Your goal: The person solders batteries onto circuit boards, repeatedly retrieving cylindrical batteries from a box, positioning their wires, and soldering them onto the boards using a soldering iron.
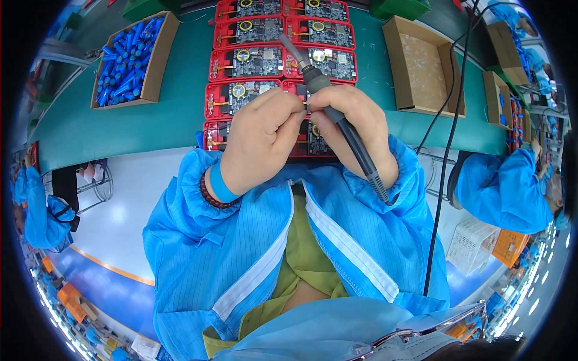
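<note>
My left hand (259, 138) is closed in a pinch over the nearer red housings. Its fingertips meet those of my right hand (358, 120) at something too small to make out. A soldering iron (355, 147) rests in my right hand, its metal tip pointing up and away to the left, above the boards. Under and beyond both hands lie two columns of red housings (211, 72), each holding a circuit board (262, 63) with a round yellow-rimmed part. The hands partly cover the nearer housings.
On the green bench (180, 90), a cardboard box (162, 54) of blue cylinders stands left. Another cardboard box (397, 72) with small clear pieces stands right. Black cables (448, 138) hang at my right. People in blue coats (506, 186) sit on both sides.
</note>
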`<act>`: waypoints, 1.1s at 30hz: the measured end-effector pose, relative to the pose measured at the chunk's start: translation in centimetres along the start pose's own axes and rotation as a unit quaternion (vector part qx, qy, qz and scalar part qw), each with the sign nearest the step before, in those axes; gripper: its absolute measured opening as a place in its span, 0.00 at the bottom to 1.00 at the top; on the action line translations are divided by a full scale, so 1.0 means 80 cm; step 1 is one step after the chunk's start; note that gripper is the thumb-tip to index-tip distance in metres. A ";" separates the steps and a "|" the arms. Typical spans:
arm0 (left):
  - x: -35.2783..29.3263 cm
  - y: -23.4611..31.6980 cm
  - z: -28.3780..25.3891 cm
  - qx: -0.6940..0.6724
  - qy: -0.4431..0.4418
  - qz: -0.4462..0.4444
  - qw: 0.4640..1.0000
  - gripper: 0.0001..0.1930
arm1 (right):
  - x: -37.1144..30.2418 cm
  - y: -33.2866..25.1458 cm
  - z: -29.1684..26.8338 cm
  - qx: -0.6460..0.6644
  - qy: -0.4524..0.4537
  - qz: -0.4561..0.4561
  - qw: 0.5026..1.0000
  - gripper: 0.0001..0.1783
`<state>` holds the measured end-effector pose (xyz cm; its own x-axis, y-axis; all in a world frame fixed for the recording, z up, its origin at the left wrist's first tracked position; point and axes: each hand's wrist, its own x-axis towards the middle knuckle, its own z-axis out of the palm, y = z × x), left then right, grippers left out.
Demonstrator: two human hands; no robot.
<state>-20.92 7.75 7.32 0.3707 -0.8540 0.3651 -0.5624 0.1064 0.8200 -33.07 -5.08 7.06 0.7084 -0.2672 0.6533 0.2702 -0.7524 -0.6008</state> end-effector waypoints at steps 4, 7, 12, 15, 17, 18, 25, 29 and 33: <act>0.002 0.001 -0.002 0.000 -0.003 0.017 1.000 0.03 | 0.001 -0.003 -0.004 0.005 -0.016 0.011 1.000 0.19; 0.000 0.004 -0.001 0.036 -0.005 0.035 0.999 0.04 | 0.000 -0.001 -0.008 -0.004 -0.041 0.008 0.999 0.20; 0.007 0.008 0.003 0.023 -0.007 0.044 0.999 0.05 | 0.002 -0.007 -0.024 -0.068 -0.075 -0.019 0.995 0.21; 0.010 0.009 0.004 0.024 -0.015 0.047 0.999 0.04 | 0.004 -0.012 -0.029 -0.105 -0.087 -0.021 0.990 0.20; 0.008 0.004 -0.001 0.037 0.003 0.053 0.998 0.05 | 0.003 -0.015 -0.037 -0.123 -0.101 -0.017 0.987 0.19; 0.006 0.000 -0.005 0.049 0.017 0.062 0.997 0.05 | 0.001 -0.017 -0.043 -0.147 -0.092 0.014 0.985 0.19; -0.021 -0.059 -0.094 0.030 0.176 -0.097 0.979 0.04 | -0.017 0.074 -0.142 -0.345 0.100 0.111 0.926 0.14; -0.035 -0.078 -0.106 0.013 0.172 -0.171 0.970 0.03 | -0.005 0.084 -0.153 -0.373 0.076 0.140 0.914 0.10; -0.034 -0.092 -0.111 0.050 0.141 -0.171 0.974 0.03 | 0.011 0.052 -0.115 -0.180 0.200 0.212 0.939 0.09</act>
<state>-11.20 13.80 4.25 0.7291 -0.6558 0.1958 -0.4343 -0.2223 0.8729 -37.32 -13.95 9.35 0.3813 -0.7393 0.5550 -0.2705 -0.6633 -0.6978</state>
